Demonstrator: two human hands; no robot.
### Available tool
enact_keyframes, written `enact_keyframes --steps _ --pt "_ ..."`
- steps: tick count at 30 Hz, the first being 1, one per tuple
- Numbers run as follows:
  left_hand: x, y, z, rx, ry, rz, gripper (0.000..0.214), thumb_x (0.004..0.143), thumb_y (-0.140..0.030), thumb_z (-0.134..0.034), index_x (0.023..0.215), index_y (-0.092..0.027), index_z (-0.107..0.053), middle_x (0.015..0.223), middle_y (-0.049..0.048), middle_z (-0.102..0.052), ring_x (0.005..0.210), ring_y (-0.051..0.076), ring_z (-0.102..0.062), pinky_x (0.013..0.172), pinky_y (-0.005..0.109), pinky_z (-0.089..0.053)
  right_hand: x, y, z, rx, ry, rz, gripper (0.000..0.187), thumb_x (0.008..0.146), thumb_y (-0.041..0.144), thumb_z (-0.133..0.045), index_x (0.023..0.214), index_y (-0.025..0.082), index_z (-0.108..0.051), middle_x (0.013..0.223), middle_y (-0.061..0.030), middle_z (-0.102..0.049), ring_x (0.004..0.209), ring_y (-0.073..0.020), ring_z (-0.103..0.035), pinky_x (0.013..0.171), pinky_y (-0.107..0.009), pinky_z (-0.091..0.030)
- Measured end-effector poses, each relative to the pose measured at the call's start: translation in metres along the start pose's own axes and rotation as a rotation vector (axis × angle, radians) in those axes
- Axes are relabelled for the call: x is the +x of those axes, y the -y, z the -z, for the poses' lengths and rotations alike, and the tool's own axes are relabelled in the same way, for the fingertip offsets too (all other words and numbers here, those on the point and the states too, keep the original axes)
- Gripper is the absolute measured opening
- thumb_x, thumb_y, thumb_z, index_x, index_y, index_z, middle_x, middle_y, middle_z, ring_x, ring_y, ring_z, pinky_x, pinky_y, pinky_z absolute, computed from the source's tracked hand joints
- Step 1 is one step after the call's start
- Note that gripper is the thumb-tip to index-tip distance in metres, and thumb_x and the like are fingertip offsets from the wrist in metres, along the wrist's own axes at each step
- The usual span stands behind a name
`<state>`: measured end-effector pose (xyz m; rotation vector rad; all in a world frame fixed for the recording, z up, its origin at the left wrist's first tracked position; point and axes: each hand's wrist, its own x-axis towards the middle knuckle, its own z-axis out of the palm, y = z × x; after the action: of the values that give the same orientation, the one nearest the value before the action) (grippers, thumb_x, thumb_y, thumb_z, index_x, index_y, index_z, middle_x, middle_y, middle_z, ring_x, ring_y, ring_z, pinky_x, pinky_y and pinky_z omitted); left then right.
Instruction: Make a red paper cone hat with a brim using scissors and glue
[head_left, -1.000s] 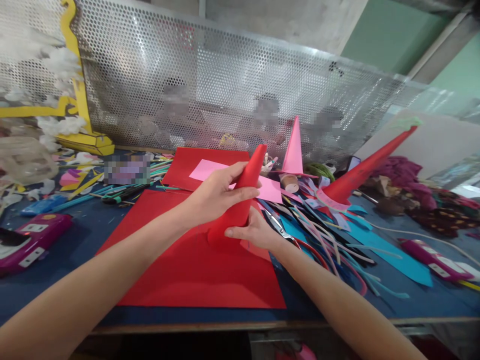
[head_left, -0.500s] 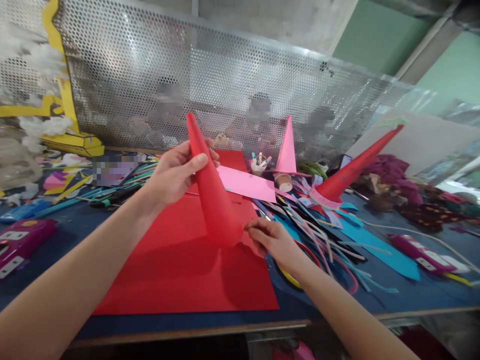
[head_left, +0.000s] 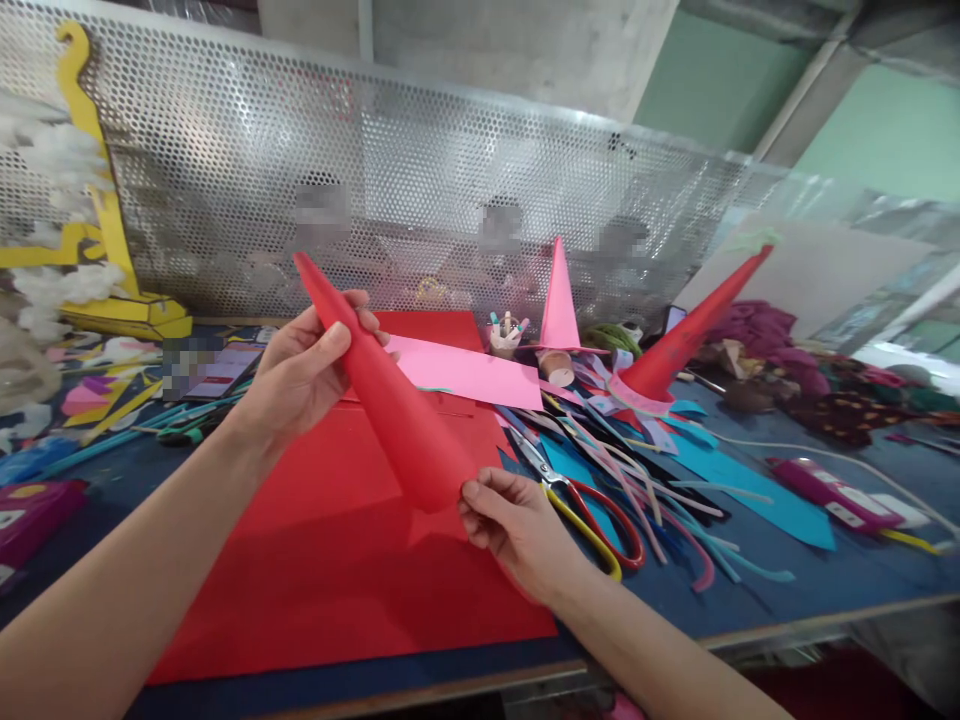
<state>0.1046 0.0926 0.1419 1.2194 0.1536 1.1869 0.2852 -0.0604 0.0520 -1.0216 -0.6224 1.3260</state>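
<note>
A smooth red cone (head_left: 401,425), apparently of rolled paper or foam sheet, is tilted in front of me with its tip toward the upper left. My left hand (head_left: 311,360) wraps round its narrow upper part, thumb on the near side. At the wide lower end, my right hand (head_left: 510,515) pinches the rim between thumb and fingers. Below the cone a large red sheet (head_left: 337,600) lies flat on the blue table. A pink strip (head_left: 465,372) lies across the back of that sheet. Scissors (head_left: 574,500) with red and yellow handles lie just beyond my right hand.
A pink cone hat (head_left: 559,300) and a leaning red cone hat (head_left: 675,340) stand at the back right. Pipe cleaners (head_left: 637,480) lie near blue sheets. Purple power strips (head_left: 832,490) sit at both sides. A perforated metal screen (head_left: 435,190) rises behind, with people beyond it.
The cone has tilted further, its tip moving left and its wide end staying low. My right hand has closed on the rim. The scissors show more fully now.
</note>
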Motion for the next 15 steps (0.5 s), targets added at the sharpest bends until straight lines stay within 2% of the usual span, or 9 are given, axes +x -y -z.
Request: enact_keyframes --steps 5,8,12,15 --pt "0.006 0.006 0.013 -0.104 0.066 -0.001 0.021 0.088 -0.016 -0.061 0.109 -0.018 -0.065 0.095 0.0001 -0.065 0.087 0.016 -0.064 0.085 0.037 -0.06 -0.004 -0.002 -0.002 -0.078 0.014 0.088 0.029 0.065 0.036 -0.084 0.07 0.013 -0.066 0.065 -0.0007 -0.065 0.054 -0.0085 -0.06 0.048 -0.017 -0.048" --pt "0.009 0.009 0.021 -0.162 0.118 -0.018 0.024 0.091 -0.014 -0.056 0.114 -0.015 -0.062 0.096 0.001 -0.066 0.09 0.016 -0.064 0.087 0.038 -0.06 -0.008 -0.002 -0.002 -0.12 0.019 0.093 0.032 0.068 0.04 -0.081 0.073 0.012 -0.064 0.066 -0.0005 -0.065 0.052 -0.0085 -0.06 0.047 -0.018 -0.048" --pt "0.01 0.01 0.022 -0.192 0.069 -0.034 0.022 0.092 -0.012 -0.055 0.112 -0.014 -0.063 0.094 0.0003 -0.067 0.089 0.016 -0.066 0.081 0.031 -0.061 -0.012 -0.003 -0.004 -0.238 0.035 0.124 0.035 0.077 0.047 -0.072 0.076 0.014 -0.058 0.066 0.0003 -0.063 0.05 -0.0102 -0.061 0.044 -0.02 -0.046" --pt "0.01 0.012 0.02 -0.204 0.016 -0.016 0.022 0.092 -0.013 -0.053 0.111 -0.015 -0.063 0.093 -0.0011 -0.067 0.088 0.016 -0.065 0.082 0.033 -0.061 -0.016 -0.003 -0.005 -0.376 0.1 0.196 0.033 0.087 0.048 -0.06 0.08 0.017 -0.052 0.07 0.001 -0.06 0.055 -0.0108 -0.06 0.05 -0.023 -0.049"
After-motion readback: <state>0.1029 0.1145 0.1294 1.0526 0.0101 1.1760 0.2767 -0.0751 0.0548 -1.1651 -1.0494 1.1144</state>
